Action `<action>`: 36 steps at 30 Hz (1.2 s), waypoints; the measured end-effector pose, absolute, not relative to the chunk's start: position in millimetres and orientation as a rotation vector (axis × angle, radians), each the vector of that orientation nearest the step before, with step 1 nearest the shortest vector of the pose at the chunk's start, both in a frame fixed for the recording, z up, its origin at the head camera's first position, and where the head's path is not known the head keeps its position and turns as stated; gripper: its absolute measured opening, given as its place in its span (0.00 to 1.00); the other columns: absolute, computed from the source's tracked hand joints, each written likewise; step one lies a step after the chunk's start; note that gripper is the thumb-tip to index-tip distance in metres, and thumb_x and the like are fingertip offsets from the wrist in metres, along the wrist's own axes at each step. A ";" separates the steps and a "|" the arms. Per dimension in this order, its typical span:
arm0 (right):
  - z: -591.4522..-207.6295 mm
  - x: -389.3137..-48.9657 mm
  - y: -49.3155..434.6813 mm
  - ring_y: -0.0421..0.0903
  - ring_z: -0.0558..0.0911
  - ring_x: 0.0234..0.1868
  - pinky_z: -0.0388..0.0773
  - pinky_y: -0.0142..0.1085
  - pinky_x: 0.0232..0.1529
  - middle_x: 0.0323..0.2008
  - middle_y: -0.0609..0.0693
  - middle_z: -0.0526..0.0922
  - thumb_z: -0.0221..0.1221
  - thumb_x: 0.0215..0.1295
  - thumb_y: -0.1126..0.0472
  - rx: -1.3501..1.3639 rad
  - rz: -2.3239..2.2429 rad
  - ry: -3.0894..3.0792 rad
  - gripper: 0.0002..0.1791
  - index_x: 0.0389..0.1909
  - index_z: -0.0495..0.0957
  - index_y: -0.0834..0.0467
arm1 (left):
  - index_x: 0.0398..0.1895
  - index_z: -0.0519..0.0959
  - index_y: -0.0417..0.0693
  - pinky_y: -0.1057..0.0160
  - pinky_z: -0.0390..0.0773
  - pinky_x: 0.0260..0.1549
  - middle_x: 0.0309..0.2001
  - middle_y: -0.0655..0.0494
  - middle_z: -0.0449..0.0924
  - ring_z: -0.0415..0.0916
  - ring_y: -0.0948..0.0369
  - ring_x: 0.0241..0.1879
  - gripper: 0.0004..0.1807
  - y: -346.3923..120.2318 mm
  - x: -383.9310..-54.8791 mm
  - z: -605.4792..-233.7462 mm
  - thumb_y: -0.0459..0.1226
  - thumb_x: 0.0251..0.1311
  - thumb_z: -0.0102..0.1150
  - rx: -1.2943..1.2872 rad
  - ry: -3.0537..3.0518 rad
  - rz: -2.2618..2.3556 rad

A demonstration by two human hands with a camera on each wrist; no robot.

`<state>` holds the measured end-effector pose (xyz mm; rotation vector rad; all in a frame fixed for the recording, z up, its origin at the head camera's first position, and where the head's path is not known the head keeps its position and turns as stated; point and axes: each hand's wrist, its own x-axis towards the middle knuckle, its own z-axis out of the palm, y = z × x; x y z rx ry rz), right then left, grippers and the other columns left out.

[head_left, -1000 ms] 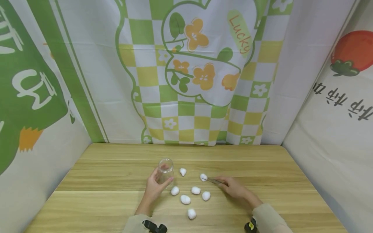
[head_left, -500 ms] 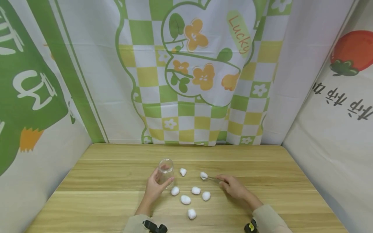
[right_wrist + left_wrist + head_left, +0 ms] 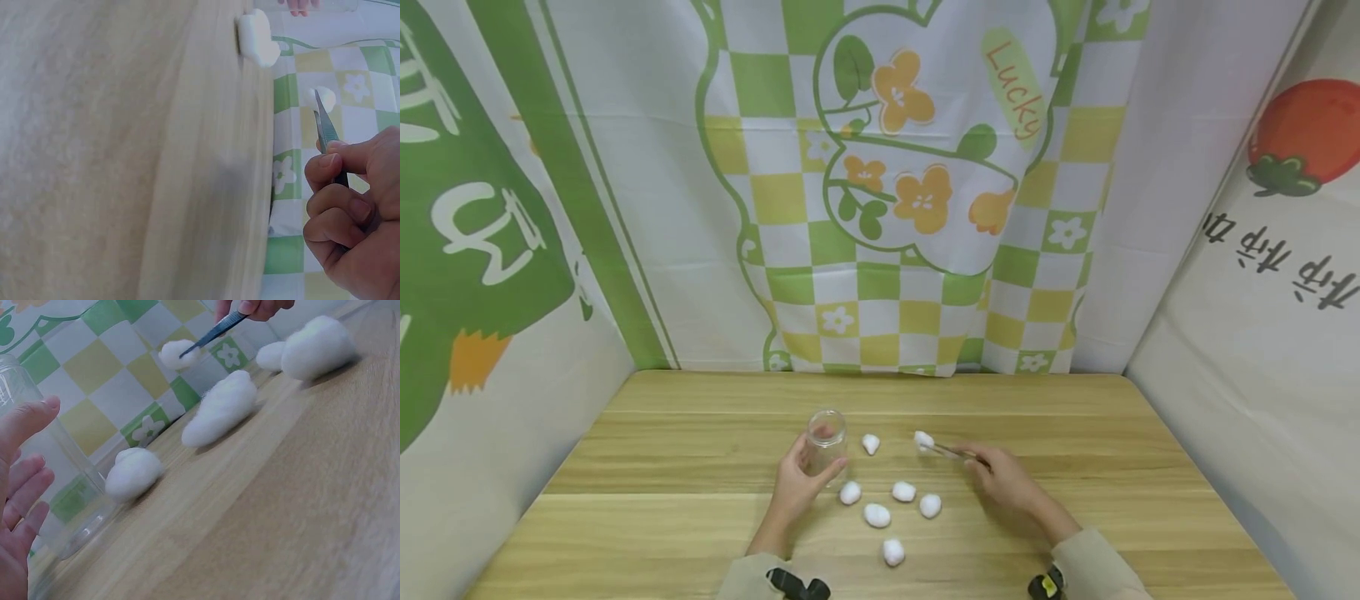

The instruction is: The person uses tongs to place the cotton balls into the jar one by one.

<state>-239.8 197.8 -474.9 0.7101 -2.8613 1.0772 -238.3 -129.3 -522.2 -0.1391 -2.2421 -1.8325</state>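
Observation:
My left hand holds a clear glass jar upright on the table, thumb on its near side and fingers around the far side. The jar's mouth faces up. My right hand pinches metal tweezers between thumb and curled fingers. At the tweezers' tips is a white cotton ball, raised off the tabletop in both wrist views. Another cotton ball lies right beside the jar's base, and one more cotton ball sits between the jar and the tweezers.
Several other cotton balls lie loose on the wooden table, among them one nearest the front. A patterned cloth hangs behind the table's back edge, and white cloth walls stand at both sides.
The tweezers have risen with the cotton ball between their tips, lifting it from the table and slightly away from me. My left hand and the jar stay in place.

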 end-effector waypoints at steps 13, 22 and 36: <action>-456.4 -236.7 186.9 0.30 0.61 0.19 0.61 0.24 0.19 0.20 0.44 0.67 0.51 0.71 0.64 0.704 1.105 -2.861 0.18 0.59 0.74 0.61 | 0.62 0.71 0.44 0.59 0.68 0.66 0.59 0.48 0.80 0.70 0.51 0.66 0.34 -129.6 -238.2 -522.5 0.33 0.49 0.71 -0.128 -2.249 -1.827; -440.4 -233.2 175.1 0.29 0.59 0.17 0.60 0.23 0.17 0.18 0.45 0.69 0.52 0.70 0.65 0.807 1.126 -2.796 0.18 0.59 0.74 0.61 | 0.62 0.72 0.45 0.58 0.69 0.67 0.59 0.50 0.80 0.71 0.58 0.64 0.34 -129.5 -237.4 -521.7 0.33 0.48 0.72 -0.102 -2.263 -1.817; -430.4 -231.7 161.1 0.29 0.60 0.17 0.61 0.23 0.17 0.19 0.50 0.72 0.52 0.69 0.66 0.847 1.102 -2.794 0.18 0.59 0.74 0.62 | 0.62 0.71 0.45 0.60 0.69 0.66 0.59 0.50 0.80 0.69 0.77 0.58 0.35 -129.4 -237.2 -521.3 0.34 0.48 0.72 -0.116 -2.262 -1.812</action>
